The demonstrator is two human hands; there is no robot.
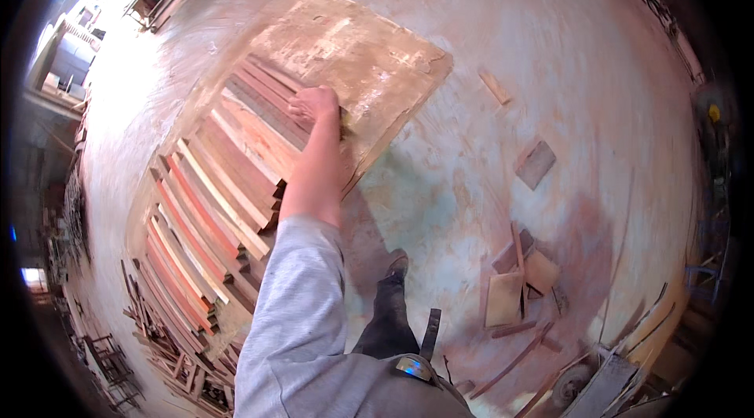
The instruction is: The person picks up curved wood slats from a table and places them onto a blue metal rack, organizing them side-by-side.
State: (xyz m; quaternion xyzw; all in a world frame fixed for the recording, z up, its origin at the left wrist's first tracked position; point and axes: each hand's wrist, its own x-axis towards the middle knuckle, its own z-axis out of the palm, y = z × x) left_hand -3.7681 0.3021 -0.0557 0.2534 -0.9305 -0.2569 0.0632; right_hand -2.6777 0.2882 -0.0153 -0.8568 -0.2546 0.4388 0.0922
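My left hand [316,104] reaches far forward, its fingers curled closed over the near end of a reddish-brown wooden strip [271,75]. The fingertips and the strip's end are hidden under the hand. Beside my wrist shows a small dark and yellowish thing [344,121], mostly covered by the arm and too small to name. More wooden strips lie side by side in a long row: a wide pale brown board [259,135], a cream strip [224,198] and a red strip [200,208] among them. My right hand is out of the picture.
The strips rest on a large flat board [373,57] on the dusty floor. Offcuts [503,299] lie to the right, with a loose block [536,164] and a small stick [495,87] farther off. A wheeled metal thing [601,386] stands lower right. My foot [398,263] is near the board.
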